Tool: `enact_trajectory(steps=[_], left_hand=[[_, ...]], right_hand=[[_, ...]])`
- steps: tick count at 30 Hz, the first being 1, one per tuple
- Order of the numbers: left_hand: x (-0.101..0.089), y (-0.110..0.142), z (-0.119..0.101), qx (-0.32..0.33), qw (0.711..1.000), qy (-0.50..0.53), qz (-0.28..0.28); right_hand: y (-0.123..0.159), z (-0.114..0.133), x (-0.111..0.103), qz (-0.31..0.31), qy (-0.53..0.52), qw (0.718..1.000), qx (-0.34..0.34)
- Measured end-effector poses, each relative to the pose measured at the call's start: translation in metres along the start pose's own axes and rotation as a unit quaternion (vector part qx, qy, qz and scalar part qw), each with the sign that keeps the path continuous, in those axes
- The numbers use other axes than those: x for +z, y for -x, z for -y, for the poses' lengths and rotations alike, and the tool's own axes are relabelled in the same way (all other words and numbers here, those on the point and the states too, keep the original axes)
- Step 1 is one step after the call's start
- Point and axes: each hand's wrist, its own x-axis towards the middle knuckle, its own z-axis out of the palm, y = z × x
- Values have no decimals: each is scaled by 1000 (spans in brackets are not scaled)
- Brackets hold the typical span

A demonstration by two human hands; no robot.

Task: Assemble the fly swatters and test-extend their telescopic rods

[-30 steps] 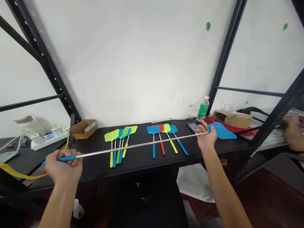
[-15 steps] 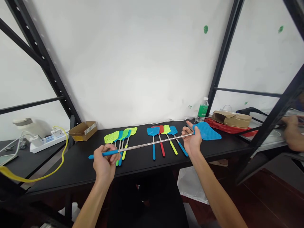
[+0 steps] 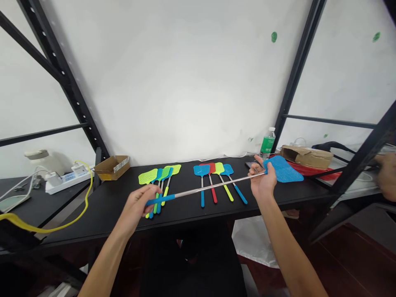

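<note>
A blue fly swatter [image 3: 282, 169] with a thin metal rod is stretched between both hands above the table. My left hand [image 3: 139, 203] is closed round the end of its blue handle. With thumb and fingers my right hand [image 3: 262, 181] holds it where the rod meets the mesh head, some fingers stretched out. On the table behind the rod lie overlapping swatters: at left a group with a lime one [image 3: 147, 176] in front, at right two blue ones [image 3: 201, 170], a red one [image 3: 213, 194] and a lime one [image 3: 228, 192]. My left hand partly covers the left group's handles.
An open cardboard box [image 3: 111, 167], a power strip [image 3: 69, 182] and a yellow cable [image 3: 88, 198] are at left. A water bottle [image 3: 267, 142], another cardboard box [image 3: 306, 156] and red plastic [image 3: 321, 170] are at right. Black shelf posts [image 3: 301, 62] frame the table [image 3: 102, 210]. Another person's hand [image 3: 386, 177] shows at far right.
My left hand has moved to the right and now wraps the handle's end, which stuck out before. My right hand and the swatter's head have shifted right. The view has turned slightly.
</note>
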Motion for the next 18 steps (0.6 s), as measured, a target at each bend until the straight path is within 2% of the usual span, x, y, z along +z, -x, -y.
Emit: enact_trajectory(steps=[2, 4, 10, 14, 18], left_hand=[[1, 3, 0, -19, 995, -61, 83], [5, 4, 0, -13, 987, -104, 119], [15, 6, -2, 40, 976, -187, 103], [36, 12, 4, 59, 971, -184, 141], [57, 20, 12, 45, 966, -173, 184]], right_hand=[[0, -1, -1, 2, -4, 1000, 0], [0, -3, 0, 9, -6, 1000, 0], [2, -9, 4, 20, -3, 1000, 1], [13, -14, 14, 44, 6, 999, -7], [32, -26, 30, 79, 16, 997, 3]])
